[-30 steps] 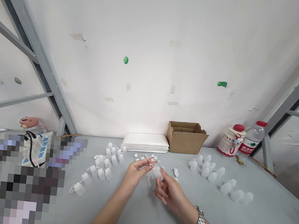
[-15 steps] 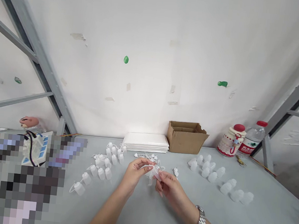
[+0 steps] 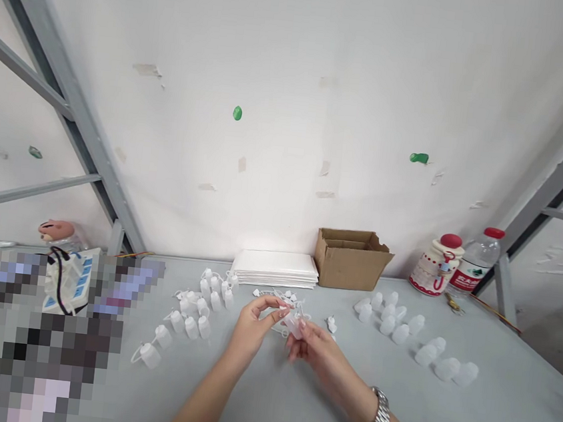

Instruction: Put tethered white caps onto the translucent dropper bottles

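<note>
Left hand and right hand pinch a small, translucent white bottle, seemingly tilted.

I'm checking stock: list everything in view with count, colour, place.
held bottle: one, translucent, centre
capped bottles: many, white, left
plain bottles: many, translucent, right
small parts: several, white, centre
stack: one, white, back
carton: one, brown, beside stack
jar: one, cream, right
water bottle: one, clear, beside jar
power strip: one, white, left
figurine: one, pink, left
table: one, grey, beneath
wall: one, white, back
watch: one, silver, wrist
left hand, right hand: two, bare, centre
</note>
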`<state>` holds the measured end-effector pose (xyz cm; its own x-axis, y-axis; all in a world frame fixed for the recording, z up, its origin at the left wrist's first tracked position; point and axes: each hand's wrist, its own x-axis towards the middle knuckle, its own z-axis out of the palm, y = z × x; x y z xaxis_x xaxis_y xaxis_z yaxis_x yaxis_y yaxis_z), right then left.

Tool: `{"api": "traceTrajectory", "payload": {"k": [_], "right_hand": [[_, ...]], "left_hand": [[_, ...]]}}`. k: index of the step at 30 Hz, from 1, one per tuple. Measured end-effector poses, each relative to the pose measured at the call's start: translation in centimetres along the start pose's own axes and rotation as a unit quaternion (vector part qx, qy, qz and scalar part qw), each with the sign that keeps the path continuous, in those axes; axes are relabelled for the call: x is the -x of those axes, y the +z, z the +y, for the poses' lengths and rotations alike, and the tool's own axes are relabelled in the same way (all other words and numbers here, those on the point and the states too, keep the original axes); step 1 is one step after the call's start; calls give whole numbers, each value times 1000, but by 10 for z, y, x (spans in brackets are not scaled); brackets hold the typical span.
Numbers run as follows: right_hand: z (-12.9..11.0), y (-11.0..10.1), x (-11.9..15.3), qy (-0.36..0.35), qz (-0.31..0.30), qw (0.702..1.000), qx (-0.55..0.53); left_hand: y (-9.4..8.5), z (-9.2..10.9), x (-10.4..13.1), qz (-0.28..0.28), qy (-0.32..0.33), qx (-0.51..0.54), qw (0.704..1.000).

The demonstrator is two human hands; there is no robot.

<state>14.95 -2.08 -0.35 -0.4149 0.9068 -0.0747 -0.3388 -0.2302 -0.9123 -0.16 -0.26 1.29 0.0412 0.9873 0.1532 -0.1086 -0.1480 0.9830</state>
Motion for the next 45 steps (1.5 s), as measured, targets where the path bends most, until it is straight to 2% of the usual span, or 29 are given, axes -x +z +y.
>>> {"api": "traceTrajectory", "payload": {"k": [3,7,9,13,15,19,28,34,37,42,45], "right_hand": [[-2,2,0,-52,26,997,53],[-4,4,2,-58,20,998,25],[-5,4,3,-52,13,999,3],[0,3,1,-36,16,999,-23],[4,2,0,-33,6,999,-28],[7,2,0,-36,-13,999,-21],[4,4,1,-31,-29,997,-58],[6,3,1,-36,-50,997,-54],[6,2,0,-39,-39,998,-37],[8,1,0,-35,-7,999,35],[10,1,0,-28,2,998,49]], "left_hand": [[1,-7,-2,23,-28,5,999],[2,-14,-3,46,-106,32,993],[3,-13,-2,22,-122,55,991],[6,-2,3,-69,-85,120,987],[7,1,4,-82,-94,143,982],[6,-3,3,-46,-131,187,973],[8,-14,2,18,-138,256,957],[11,-13,4,15,-141,255,957],[9,-12,2,25,-143,272,951],[-1,-6,-2,101,-142,312,934],[-6,-4,-4,115,-125,309,936]]}}
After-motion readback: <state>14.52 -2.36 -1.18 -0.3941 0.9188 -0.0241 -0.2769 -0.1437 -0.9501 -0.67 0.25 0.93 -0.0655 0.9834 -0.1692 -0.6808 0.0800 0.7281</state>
